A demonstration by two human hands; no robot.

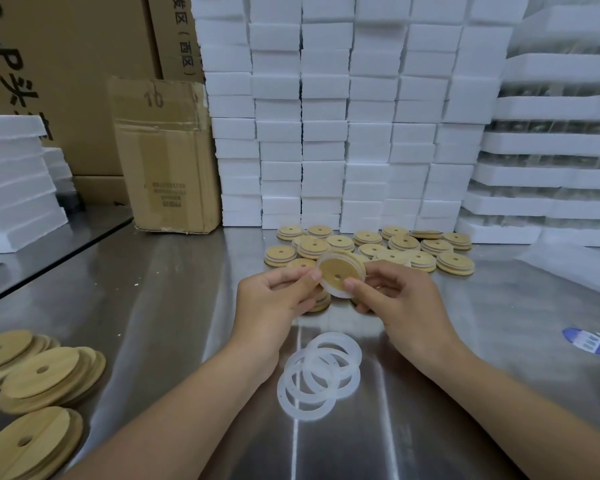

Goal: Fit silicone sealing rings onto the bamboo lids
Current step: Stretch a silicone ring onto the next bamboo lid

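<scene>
Bare lids, rings, left hand, right hand pinching lid facing camera

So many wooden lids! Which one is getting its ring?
Find the wall of white foam blocks, then the pile of bamboo lids at its foot. Just in front, the left hand and right hand pinch one lid; only it is lifted, tilted, with a clear ring round its edge.

Held bamboo lid: pale tan. Silicone rings near centre: translucent white. Metal table: grey, streaked reflections. Foam blocks far: white. Cardboard box far left: brown.
</scene>
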